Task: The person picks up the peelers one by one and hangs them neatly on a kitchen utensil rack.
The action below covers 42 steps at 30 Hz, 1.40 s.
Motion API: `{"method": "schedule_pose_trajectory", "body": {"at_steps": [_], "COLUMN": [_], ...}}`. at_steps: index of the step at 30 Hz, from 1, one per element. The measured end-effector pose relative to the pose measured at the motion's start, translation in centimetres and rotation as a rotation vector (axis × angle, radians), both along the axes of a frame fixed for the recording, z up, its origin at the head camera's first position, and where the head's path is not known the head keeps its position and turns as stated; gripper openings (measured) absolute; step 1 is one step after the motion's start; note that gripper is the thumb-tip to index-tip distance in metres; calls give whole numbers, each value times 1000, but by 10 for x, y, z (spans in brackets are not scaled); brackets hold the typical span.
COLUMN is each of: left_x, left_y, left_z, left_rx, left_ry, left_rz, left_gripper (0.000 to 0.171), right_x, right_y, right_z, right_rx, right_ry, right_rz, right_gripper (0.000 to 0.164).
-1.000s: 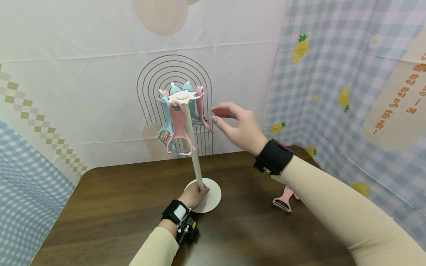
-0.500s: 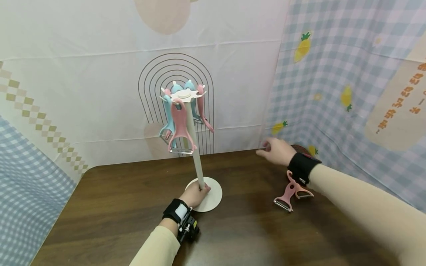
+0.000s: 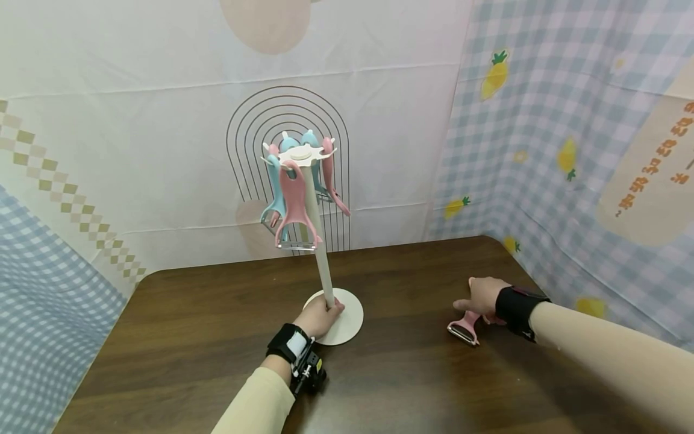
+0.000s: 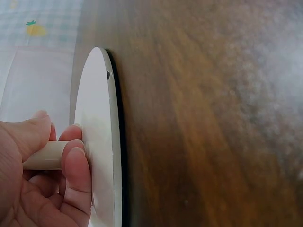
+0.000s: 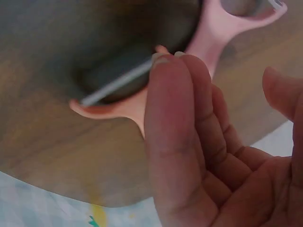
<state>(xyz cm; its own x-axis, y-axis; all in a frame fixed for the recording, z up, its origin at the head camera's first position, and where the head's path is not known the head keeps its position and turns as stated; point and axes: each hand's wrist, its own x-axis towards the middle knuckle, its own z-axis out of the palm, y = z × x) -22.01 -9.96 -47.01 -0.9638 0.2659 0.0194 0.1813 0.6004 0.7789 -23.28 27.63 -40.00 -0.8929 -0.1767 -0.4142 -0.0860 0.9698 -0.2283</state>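
Note:
My left hand point(image 3: 318, 317) grips the foot of a white stand's pole point(image 3: 323, 265), just above its round base point(image 4: 94, 113); in the left wrist view, thumb and fingers curl round it. From the stand's hooked top hang several Y-shaped peelers, among them a front pink peeler point(image 3: 294, 196) and a light blue peeler point(image 3: 275, 190). At the right, my right hand point(image 3: 486, 296) is over two peelers lying on the table. The right wrist view shows a pink peeler point(image 5: 210, 33) and an orange-pink peeler point(image 5: 130, 109) behind the fingers, with the thumb held apart.
The brown wooden table point(image 3: 217, 337) has a rounded far right corner. Behind it hangs a white cloth point(image 3: 390, 120) with printed arches, and a blue checked cloth point(image 3: 542, 108) with pineapples runs along the right side.
My right hand has moved from beside the hanging peelers, right and down, to the peelers on the table. My left hand has stayed on the pole.

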Motion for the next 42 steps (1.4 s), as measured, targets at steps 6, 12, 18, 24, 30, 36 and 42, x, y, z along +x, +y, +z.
{"method": "schedule_pose_trajectory", "body": {"at_steps": [6,12,18,24,30,36,42], "left_x": [0,3,2,1,1,1,0], "left_y": [0,1,2,1,1,1,1], "left_z": [2,4,5,3,2,1,1], "left_rx": [4,19,21,16,13,14,10], "left_ry": [1,4,0,-10,-16,-14,-2], "left_rz": [5,0,1,5,3,1,2], "left_gripper": [17,16,16,16,16,16,16], "right_x": [4,4,5,10,13,7,5], "right_y": [1,4,3,-4,-13,-15,-15], "right_z": [-14,-28,-30,-27,-27,-32,-33], "right_rx": [4,-11,0,6,-2,6,-6], "right_ry": [-18,9,73,135,220,203,190], "right_rz": [-67,-31,61,117,145,75,30], "right_gripper": [48,42,36,42,27,21,24]}}
